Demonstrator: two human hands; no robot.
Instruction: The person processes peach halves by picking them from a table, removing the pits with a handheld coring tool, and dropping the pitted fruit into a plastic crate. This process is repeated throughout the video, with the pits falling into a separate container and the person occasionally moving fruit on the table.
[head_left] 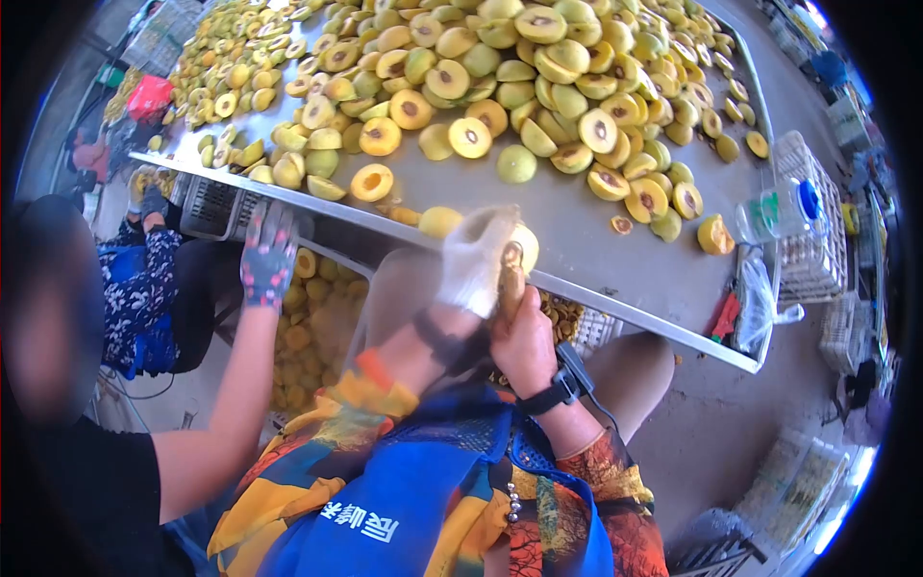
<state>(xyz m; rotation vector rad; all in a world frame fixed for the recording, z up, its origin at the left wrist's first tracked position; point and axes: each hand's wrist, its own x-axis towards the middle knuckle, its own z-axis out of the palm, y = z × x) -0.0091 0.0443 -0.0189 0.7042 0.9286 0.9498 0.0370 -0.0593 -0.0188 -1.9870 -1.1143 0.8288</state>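
At the near edge of the table [596, 231], the person's left hand [478, 258], in a white glove, is gripping a fruit piece [527, 246] with its fingers curled around it. The bare right hand [525, 344], just in front of the table, is clenching a brown-handled tool [510, 293], whose upper end is meeting the fruit piece; whether it is cutting in cannot be told. A heap of halved fruit [567, 56] is covering the far part of the table, many cut faces showing. By the table's right end, a bottle [781, 212] with a blue cap is standing near a white crate [817, 274], and a clear bag [757, 298] is lying at the near right corner. Below the table's front edge, more fruit [303, 332] is filling a bin. To its left, another person's gloved hand [269, 258] is hovering or resting near the table's front edge.
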